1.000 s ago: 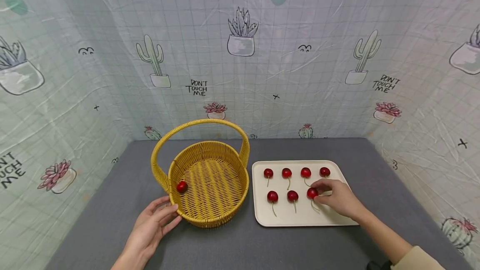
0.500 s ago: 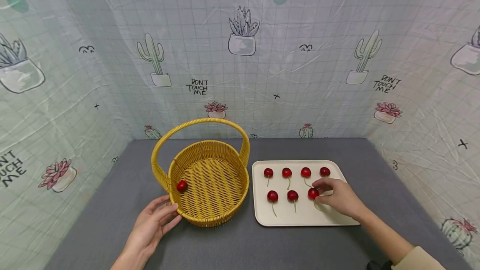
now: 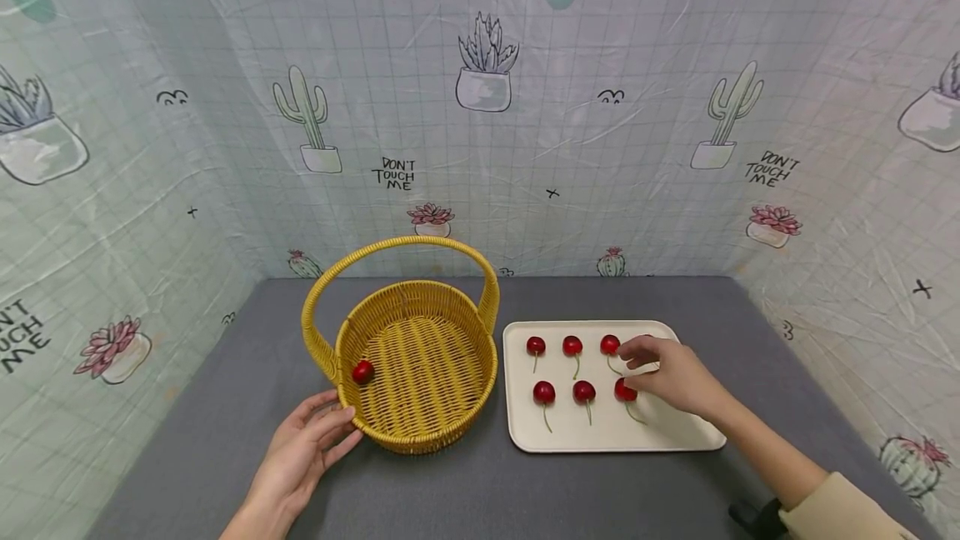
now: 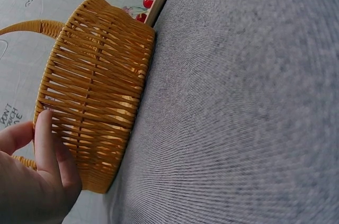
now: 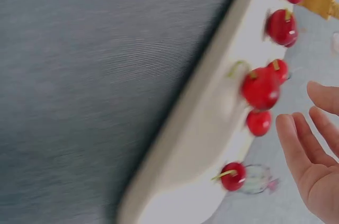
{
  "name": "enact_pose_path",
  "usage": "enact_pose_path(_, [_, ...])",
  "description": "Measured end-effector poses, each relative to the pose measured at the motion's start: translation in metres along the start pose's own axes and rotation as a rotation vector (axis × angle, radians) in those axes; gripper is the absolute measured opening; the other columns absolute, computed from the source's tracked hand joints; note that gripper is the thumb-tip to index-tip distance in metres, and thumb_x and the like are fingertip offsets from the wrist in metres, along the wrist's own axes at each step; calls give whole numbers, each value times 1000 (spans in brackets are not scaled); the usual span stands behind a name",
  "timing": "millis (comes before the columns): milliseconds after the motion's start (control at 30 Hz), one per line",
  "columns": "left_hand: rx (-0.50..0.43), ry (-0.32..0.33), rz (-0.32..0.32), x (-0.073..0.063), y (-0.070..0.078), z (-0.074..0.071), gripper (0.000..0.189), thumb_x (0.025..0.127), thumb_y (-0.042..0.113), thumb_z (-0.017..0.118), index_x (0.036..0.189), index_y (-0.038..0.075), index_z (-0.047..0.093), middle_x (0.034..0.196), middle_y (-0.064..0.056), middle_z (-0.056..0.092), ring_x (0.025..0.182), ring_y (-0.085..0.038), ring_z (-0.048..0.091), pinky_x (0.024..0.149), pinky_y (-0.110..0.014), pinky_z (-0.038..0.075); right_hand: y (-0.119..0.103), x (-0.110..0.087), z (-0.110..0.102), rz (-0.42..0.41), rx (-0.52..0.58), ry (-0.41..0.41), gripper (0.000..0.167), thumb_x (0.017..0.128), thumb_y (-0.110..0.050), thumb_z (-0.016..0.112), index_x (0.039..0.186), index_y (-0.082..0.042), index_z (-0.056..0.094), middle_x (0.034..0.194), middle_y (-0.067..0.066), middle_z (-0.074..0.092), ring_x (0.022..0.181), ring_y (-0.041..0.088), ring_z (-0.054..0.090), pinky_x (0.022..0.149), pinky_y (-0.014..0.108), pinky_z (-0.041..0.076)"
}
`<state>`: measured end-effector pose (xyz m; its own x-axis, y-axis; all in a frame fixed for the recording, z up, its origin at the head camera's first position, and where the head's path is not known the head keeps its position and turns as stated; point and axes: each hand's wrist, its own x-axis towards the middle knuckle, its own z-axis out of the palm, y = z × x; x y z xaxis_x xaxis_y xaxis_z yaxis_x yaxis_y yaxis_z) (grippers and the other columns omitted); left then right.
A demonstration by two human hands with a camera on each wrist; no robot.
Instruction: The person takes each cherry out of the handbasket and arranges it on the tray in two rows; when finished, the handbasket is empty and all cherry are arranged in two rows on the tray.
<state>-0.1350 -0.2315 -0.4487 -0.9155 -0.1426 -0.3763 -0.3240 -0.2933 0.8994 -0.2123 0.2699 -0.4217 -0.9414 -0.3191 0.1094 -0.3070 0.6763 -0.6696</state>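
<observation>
A yellow woven basket [image 3: 420, 432] with a tall arched handle stands left of centre in the head view. One red cherry [image 3: 363, 372] lies inside it. My left hand [image 3: 303, 444] pinches the basket's near-left rim, thumb at the rim and fingers against the outer wall [image 4: 98, 91]. On a cream tray [image 3: 600, 440] to the right, red cherries with stems sit in two rows. Above the tray's right part hovers my right hand [image 3: 678, 373], thumb and fingers apart with nothing between them. The nearest cherry [image 3: 624, 390] lies under the thumb tip. The hand hides the back row's right end.
Grey cloth [image 3: 465, 498] covers the table. A patterned curtain [image 3: 480, 148] closes off the back and both sides. The basket stands close to the tray's left edge. A dark object [image 3: 757, 517] shows near the right sleeve.
My right hand has let go of the front-right cherry and risen slightly, its fingers spreading. That cherry stays on the tray. My left hand and the basket have not moved.
</observation>
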Motion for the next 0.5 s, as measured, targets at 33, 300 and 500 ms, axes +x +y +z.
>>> enact_pose_path(33, [1,0,0,0,0,0,60,99,8,70,147,7,35,118,-5,63,98,-16,68,92,-37,60,-4,3,0,-16,7,-2,33,86,-2,81,117,0,70,111,14,70,101,30,69,77,30,59])
enact_pose_path(300, [2,2,1,0,0,0,59,99,9,71,146,8,35,119,-4,63,100,-16,68,92,-38,60,-39,23,11,-91,40,-32,30,85,2,81,113,-4,71,107,9,70,100,30,67,86,46,61])
enact_pose_path(500, [0,-2,8,0,0,1,58,98,9,71,144,8,36,119,-5,62,101,-17,68,93,-39,59,-65,36,25,-159,58,-107,27,87,3,79,111,-7,71,105,0,70,100,31,68,84,38,61])
